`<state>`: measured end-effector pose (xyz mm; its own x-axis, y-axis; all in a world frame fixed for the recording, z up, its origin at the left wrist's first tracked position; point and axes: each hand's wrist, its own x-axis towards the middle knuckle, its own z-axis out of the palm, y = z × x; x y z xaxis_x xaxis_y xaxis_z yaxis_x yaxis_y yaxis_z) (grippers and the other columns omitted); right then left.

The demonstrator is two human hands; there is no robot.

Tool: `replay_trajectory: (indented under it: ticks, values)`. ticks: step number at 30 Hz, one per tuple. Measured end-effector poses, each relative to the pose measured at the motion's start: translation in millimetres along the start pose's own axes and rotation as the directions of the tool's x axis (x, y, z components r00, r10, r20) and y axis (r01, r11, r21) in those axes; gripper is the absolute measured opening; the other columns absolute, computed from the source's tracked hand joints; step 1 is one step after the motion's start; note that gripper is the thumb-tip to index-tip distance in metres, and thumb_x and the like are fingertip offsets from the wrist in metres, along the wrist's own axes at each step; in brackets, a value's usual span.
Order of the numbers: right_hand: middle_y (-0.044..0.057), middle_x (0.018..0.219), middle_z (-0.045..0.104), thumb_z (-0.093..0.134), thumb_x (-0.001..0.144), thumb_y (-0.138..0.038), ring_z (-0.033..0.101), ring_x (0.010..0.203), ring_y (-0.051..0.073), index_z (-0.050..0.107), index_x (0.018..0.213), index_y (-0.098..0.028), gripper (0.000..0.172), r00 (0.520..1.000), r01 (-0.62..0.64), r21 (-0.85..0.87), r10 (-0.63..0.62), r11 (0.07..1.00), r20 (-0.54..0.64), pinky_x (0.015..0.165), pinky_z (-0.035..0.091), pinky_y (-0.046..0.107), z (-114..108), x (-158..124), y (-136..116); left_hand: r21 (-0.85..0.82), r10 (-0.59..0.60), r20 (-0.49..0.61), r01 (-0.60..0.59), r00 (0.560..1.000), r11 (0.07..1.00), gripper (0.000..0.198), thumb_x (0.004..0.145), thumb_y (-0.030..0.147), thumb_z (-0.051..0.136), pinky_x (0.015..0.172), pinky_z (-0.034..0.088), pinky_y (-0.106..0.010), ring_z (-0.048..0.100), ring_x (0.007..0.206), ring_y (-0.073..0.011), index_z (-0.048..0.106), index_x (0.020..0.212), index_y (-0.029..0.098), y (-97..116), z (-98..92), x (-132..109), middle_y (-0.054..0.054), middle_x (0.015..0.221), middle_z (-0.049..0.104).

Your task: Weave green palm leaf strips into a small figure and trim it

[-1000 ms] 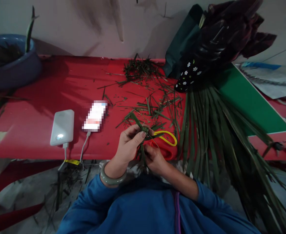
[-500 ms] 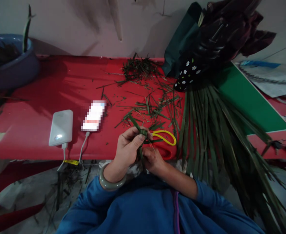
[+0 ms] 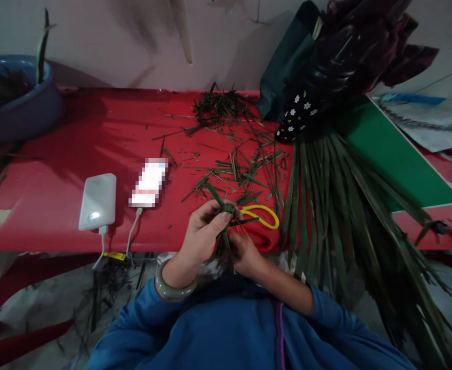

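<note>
My left hand (image 3: pixel 200 234) is closed, its thumb and fingers pinching a small woven piece of green palm leaf (image 3: pixel 228 208). One leaf end sticks up to the upper left, another points right, and strips hang below. Just beneath it, my right hand (image 3: pixel 245 253) has its fingers curled at a hanging leaf strip (image 3: pixel 226 245); its fingertips are partly hidden. To the right of the woven piece, a yellow looped handle (image 3: pixel 266 218) lies on the red tabletop (image 3: pixel 106 128), with a red loop near it. Whatever the handle belongs to is mostly covered by my hands.
Leaf scraps (image 3: pixel 226 108) litter the table beyond my hands. Long palm fronds (image 3: pixel 322 205) hang over the edge at right, beside a green board (image 3: pixel 395 164). At left are a white power bank (image 3: pixel 98 200), a cabled phone (image 3: pixel 149 182) and a blue basin (image 3: pixel 21 113).
My right hand has shifted slightly and turned a little beneath the woven piece. The leaf end pointing right has tilted slightly upward. My left hand keeps its pinch.
</note>
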<state>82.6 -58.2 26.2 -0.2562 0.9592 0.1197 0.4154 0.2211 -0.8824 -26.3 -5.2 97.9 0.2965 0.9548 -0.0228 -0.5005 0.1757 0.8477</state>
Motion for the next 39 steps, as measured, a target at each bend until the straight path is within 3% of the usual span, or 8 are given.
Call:
replay_trajectory:
  ticks: [5, 10, 15, 25, 34, 39]
  values:
    - [0.001, 0.065, 0.055, 0.043, 0.074, -0.015, 0.051, 0.057, 0.010, 0.049, 0.074, -0.018, 0.007, 0.999, 0.027, 0.058, -0.025, 0.998, -0.024, 0.053, 0.042, 0.021, 0, 0, -3, -0.001, -0.017, -0.059, 0.017, 0.998, 1.000, 0.020, 0.067, 0.027, 0.063, 0.069, 0.051, -0.029, 0.062, 0.070, -0.0144, 0.065, 0.086, 0.020, -2, -0.2, -1, -0.003, 0.074, 0.066]
    - [-0.001, 0.057, 0.051, 0.036, 0.077, -0.013, 0.046, 0.052, 0.009, 0.046, 0.065, -0.019, 0.016, 0.991, 0.136, -0.060, -0.136, 0.989, 0.000, 0.049, 0.038, 0.020, -1, 3, -1, 0.012, -0.035, -0.027, 0.035, 0.999, 0.999, 0.018, 0.068, 0.026, 0.063, 0.067, 0.051, -0.028, 0.062, 0.070, -0.0146, 0.065, 0.084, 0.019, -2, 2.2, -10, -0.004, 0.072, 0.065]
    - [0.000, 0.056, 0.053, 0.037, 0.075, -0.010, 0.047, 0.051, 0.009, 0.049, 0.065, -0.018, 0.018, 0.987, 0.154, -0.140, -0.145, 0.978, 0.069, 0.050, 0.038, 0.021, 0, 5, 2, 0.009, -0.016, -0.010, 0.017, 1.000, 1.000, 0.015, 0.071, 0.024, 0.060, 0.064, 0.050, -0.026, 0.062, 0.069, -0.0141, 0.066, 0.084, 0.020, -2, 4.5, -15, -0.003, 0.072, 0.066]
    - [0.000, 0.064, 0.055, 0.040, 0.072, -0.009, 0.051, 0.058, 0.010, 0.051, 0.071, -0.018, 0.014, 0.994, 0.058, -0.038, -0.055, 0.998, 0.090, 0.054, 0.041, 0.020, 0, 5, 2, 0.028, -0.074, -0.044, 0.075, 0.996, 0.997, 0.019, 0.067, 0.027, 0.063, 0.069, 0.050, -0.028, 0.062, 0.074, -0.0154, 0.065, 0.084, 0.018, -6, -0.1, -8, -0.005, 0.076, 0.067]
    - [-0.002, 0.058, 0.050, 0.041, 0.081, -0.023, 0.045, 0.053, 0.008, 0.050, 0.069, -0.018, 0.015, 0.987, -0.067, 0.091, 0.053, 0.994, 0.149, 0.053, 0.040, 0.019, -5, 6, 4, 0.057, -0.086, -0.009, 0.086, 0.996, 0.995, 0.022, 0.069, 0.025, 0.062, 0.078, 0.049, -0.032, 0.063, 0.079, -0.0167, 0.066, 0.089, 0.019, 4, -7.9, -3, -0.005, 0.080, 0.068]
    - [-0.001, 0.062, 0.051, 0.038, 0.081, -0.021, 0.046, 0.055, 0.008, 0.052, 0.072, -0.016, 0.018, 0.998, -0.027, 0.099, 0.022, 0.995, 0.054, 0.053, 0.040, 0.019, -9, 12, 1, 0.068, -0.069, -0.017, 0.070, 0.997, 0.995, 0.019, 0.068, 0.024, 0.063, 0.072, 0.050, -0.026, 0.062, 0.076, -0.0137, 0.065, 0.086, 0.020, 1, -11.0, 0, -0.004, 0.081, 0.068]
